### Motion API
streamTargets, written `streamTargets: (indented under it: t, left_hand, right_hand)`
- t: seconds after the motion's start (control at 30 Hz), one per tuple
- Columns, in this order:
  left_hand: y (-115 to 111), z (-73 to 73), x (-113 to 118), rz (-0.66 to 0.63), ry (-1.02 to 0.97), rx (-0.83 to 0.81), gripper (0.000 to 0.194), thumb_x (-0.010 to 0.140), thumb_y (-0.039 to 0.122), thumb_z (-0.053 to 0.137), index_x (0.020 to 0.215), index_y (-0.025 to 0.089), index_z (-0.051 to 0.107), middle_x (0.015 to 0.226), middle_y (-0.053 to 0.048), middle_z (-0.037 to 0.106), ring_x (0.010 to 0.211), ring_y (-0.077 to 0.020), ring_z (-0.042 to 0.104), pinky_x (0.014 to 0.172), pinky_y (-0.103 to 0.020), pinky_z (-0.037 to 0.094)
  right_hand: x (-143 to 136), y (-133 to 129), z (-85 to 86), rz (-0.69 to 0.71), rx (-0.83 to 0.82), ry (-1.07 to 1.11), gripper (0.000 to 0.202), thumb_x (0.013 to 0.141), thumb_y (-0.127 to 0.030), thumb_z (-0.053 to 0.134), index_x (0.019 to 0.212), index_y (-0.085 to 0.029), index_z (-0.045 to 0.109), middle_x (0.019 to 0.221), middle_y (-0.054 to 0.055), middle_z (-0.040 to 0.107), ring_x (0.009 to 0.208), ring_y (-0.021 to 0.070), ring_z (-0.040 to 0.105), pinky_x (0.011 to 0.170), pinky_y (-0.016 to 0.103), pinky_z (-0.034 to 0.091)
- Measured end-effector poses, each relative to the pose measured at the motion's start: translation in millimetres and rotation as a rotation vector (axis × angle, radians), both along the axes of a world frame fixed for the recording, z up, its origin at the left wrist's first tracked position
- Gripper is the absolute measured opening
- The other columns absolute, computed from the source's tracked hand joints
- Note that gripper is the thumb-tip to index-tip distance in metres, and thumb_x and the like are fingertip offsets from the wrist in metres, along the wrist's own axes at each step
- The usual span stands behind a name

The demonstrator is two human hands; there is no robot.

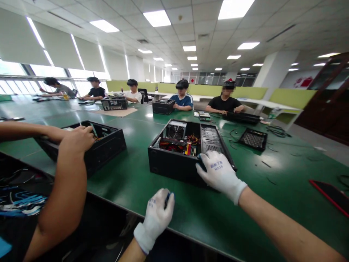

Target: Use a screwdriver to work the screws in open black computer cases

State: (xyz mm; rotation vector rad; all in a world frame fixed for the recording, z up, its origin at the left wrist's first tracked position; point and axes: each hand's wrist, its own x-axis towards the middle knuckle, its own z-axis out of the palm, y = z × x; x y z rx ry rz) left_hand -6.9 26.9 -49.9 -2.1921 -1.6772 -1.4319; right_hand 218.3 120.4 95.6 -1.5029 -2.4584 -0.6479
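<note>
An opened black computer case [174, 165] lies on the green table in front of me, showing a power supply [176, 130] with a fan, coloured cables [193, 139] and a metal drive cage [212, 138]. My right hand [218, 171], in a white glove, grips the near edge of the case by the drive cage, its thumb against the outer wall. Nearer to me, my left hand [159, 211], also gloved, is held above the table edge with its fingers curled. Something dark shows between its thumb and fingers, too small to make out.
At left, a co-worker's hands [79, 138] work in another black case [109, 145]. To the right lie a black panel [253, 140], coiled cables [278, 131] and a red-edged black tablet-like object [332, 194]. Several people sit across the table [131, 182] with computer cases.
</note>
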Motion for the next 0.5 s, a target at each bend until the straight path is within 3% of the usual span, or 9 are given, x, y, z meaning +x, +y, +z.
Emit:
streamTargets:
  t: [0.1,0.17,0.27,0.37,0.5]
  left_hand:
    - [-21,46.0,2,-0.081,0.036,-0.051,0.019,0.104,0.027,0.049,0.087,0.022,0.057,0.077,-0.001,0.061,0.069,-0.0171,0.063,0.063,-0.030,0.048]
    - [-32,79.4,3,-0.132,0.078,-0.015,0.013,0.102,0.027,0.053,0.093,0.022,0.061,0.080,-0.001,0.062,0.069,-0.0169,0.062,0.064,-0.031,0.047]
    - [-37,118.6,4,-0.081,0.193,0.058,0.016,0.100,0.032,0.058,0.111,0.022,0.064,0.087,-0.002,0.066,0.073,-0.0190,0.065,0.067,-0.033,0.047]
    - [-34,138.9,4,-0.017,0.404,-0.015,0.018,0.102,0.038,0.058,0.107,0.023,0.067,0.086,-0.003,0.066,0.075,-0.0218,0.067,0.066,-0.034,0.046]
    - [-44,150.1,6,-0.078,0.617,-0.110,0.022,0.104,0.034,0.052,0.088,0.024,0.064,0.077,-0.001,0.062,0.066,-0.0213,0.064,0.060,-0.035,0.041]
  right_hand:
    - [23,-42,-2.3,0.086,0.065,0.013,0.041,0.102,-0.042,0.050,0.118,-0.010,0.071,0.101,0.015,0.068,0.096,0.0322,0.060,0.083,0.043,0.041]
    - [39,-66,-4.0,0.133,0.084,0.040,0.038,0.101,-0.041,0.054,0.114,-0.011,0.072,0.096,0.014,0.067,0.091,0.0303,0.059,0.081,0.042,0.042]
    - [62,-96,-6.4,0.198,0.091,0.103,0.031,0.100,-0.038,0.057,0.110,-0.012,0.072,0.092,0.011,0.066,0.084,0.0272,0.058,0.079,0.041,0.042]
    - [77,-121,-7.5,0.260,0.097,0.162,0.026,0.099,-0.035,0.060,0.108,-0.014,0.072,0.090,0.010,0.066,0.081,0.0250,0.058,0.076,0.040,0.043]
    - [85,-148,-3.4,0.314,0.109,0.229,0.018,0.097,-0.030,0.061,0.104,-0.016,0.071,0.084,0.007,0.067,0.076,0.0235,0.057,0.072,0.039,0.042]
